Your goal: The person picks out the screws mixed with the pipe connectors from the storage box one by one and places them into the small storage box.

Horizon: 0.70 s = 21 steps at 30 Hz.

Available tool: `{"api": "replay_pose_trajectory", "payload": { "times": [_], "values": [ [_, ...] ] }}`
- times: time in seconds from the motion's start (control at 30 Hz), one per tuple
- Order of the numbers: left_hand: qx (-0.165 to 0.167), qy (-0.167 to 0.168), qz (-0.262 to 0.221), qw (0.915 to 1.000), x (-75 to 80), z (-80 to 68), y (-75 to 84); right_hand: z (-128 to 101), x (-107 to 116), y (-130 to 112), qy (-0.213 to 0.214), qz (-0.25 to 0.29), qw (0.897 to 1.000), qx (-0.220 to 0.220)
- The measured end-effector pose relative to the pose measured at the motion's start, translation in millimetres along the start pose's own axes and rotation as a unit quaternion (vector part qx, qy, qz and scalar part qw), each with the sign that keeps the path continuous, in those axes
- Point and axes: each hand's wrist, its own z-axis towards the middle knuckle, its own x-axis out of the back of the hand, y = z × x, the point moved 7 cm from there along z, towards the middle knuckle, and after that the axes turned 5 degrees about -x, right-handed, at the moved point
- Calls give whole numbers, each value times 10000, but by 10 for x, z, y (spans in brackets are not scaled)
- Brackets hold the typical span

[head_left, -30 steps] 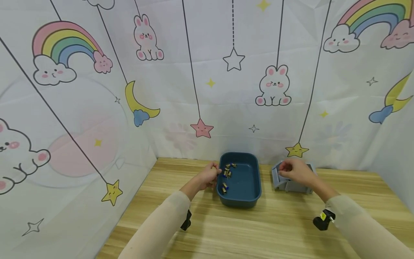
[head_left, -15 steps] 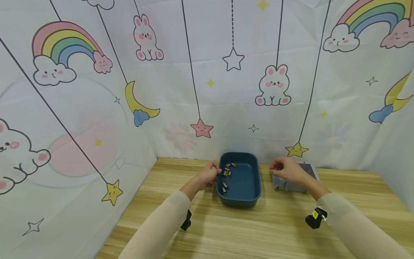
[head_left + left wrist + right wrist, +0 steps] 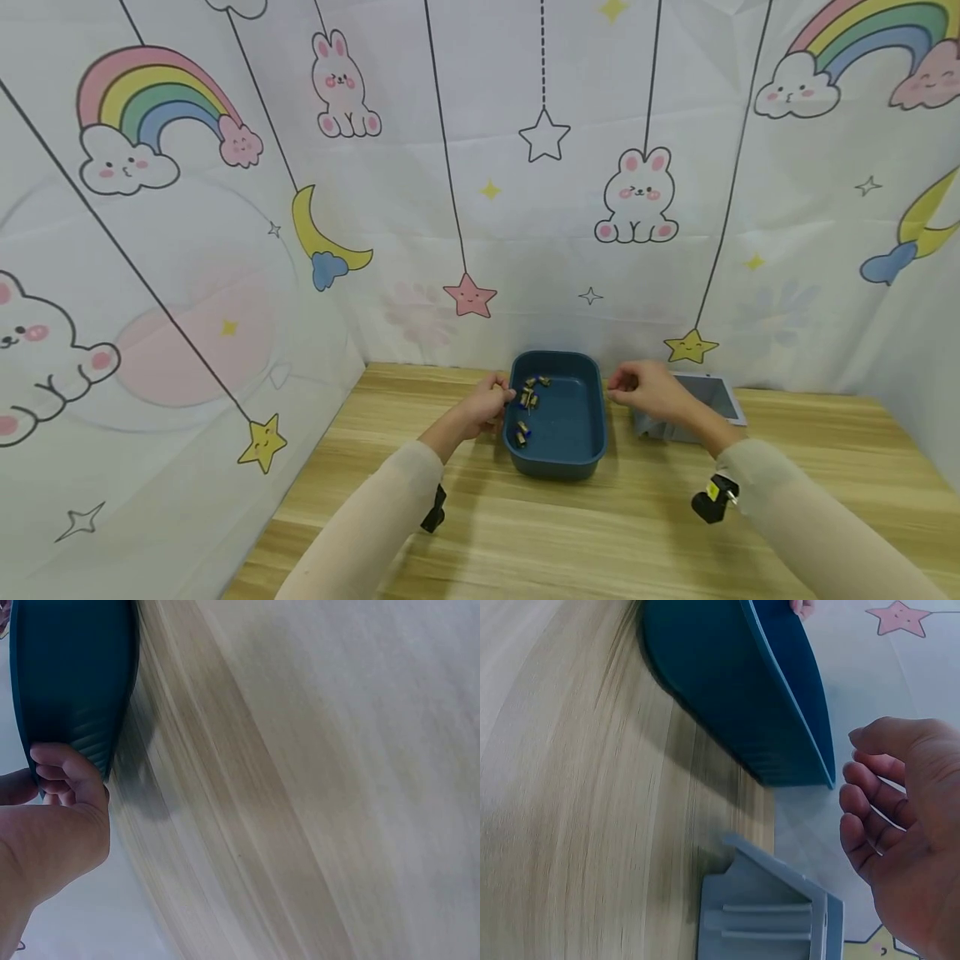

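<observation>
"Teal, that tub (image 3: 566, 425), and we see it upright on the wooden table (image 3: 525, 542), close to the cloth (image 3: 555, 250) behind. Which hand do we find on it?"

"We find the left hand (image 3: 484, 405) there, gripping the left rim. From the left wrist, we see the fingers bent tightly round the edge, with the thumb across from them."

"And the right hand (image 3: 651, 392)?"

"We see it raised just beside the right rim, palm turned towards the tub. Its fingers are loosely bent, the thumb tip close to the index fingertip, and we see nothing between them. Whether a fingertip brushes the rim, we cannot tell."

"Where do we place the small pieces (image 3: 528, 400)?"

"Inside the tub, all along its left side: a cluster towards the back, a couple nearer the front. We make out gold and blue on them, but they are too small for us to say more."

"What about the grey box (image 3: 712, 392)?"

"We see it right of the tub, apart from it, on the same table. The right hand and forearm cover part of it in the head view; from the right wrist we get its ribbed side."

"And the cloth?"

"White, we'd say, printed with rabbits, stars and rainbows."
</observation>
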Motion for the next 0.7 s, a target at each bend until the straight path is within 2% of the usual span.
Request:
{"api": "replay_pose_trajectory", "payload": {
  "times": [0.27,0.7],
  "values": [
    [-40,17,-20,10000,15,25,-12,84,-130,-99,-214,60,9997,78],
    [-24,52,-84,9999,0,15,-8,169,-314,-166,-309,184,9993,48]
  ]
}}
